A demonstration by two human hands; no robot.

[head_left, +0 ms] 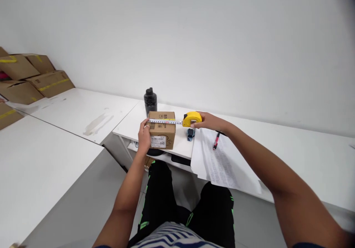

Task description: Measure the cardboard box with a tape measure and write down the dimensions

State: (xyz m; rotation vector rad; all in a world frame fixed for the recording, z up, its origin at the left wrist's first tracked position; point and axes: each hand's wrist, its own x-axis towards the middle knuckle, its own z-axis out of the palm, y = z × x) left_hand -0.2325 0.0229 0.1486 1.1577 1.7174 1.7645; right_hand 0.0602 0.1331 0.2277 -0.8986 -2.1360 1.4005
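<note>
A small brown cardboard box [163,131] with a white label sits at the front edge of the white table. Across its top runs the extended blade of a yellow tape measure [192,119]. My right hand [203,121] grips the tape measure's case, just beyond the box's right side. At the box's left edge, my left hand [144,134] is closed around the blade's end, with its fingers against the cardboard. Under the case lies a blue wristwatch [190,134] on the table.
Printed papers [222,163] overhang the table's front edge, a red and black pen [216,141] on top. A dark bottle [150,101] stands behind the box. Several cardboard boxes [51,84] are stacked at far left. A white wall [222,48] rises behind the table.
</note>
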